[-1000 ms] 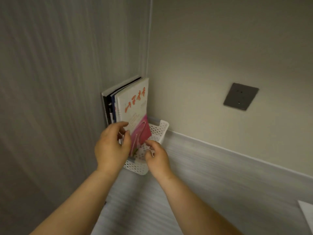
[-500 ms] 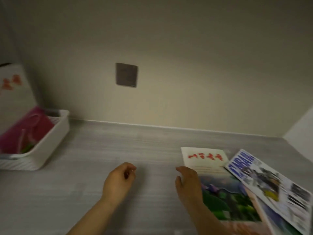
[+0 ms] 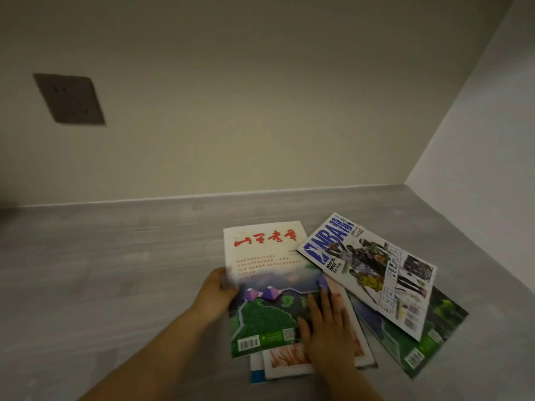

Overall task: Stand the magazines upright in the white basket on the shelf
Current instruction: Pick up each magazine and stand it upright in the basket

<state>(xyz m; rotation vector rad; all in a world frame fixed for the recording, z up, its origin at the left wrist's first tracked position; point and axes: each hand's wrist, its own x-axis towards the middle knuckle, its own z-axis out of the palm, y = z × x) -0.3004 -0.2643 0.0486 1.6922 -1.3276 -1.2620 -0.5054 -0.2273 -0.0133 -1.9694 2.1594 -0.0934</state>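
Magazine (image 3: 269,273): left hand (image 3: 215,293) grips edge; right hand (image 3: 327,334) flat on cover, fingers (image 3: 314,306) straight

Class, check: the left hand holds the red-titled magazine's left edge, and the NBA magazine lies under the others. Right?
No. The head view shows the NBA magazine atop the pile, not under it; the left hand does hold the red-titled magazine by its left edge.

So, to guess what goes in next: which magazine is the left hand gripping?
The white magazine with the red title: the left hand grips its left edge. The NBA magazine lies further right, away from that hand.
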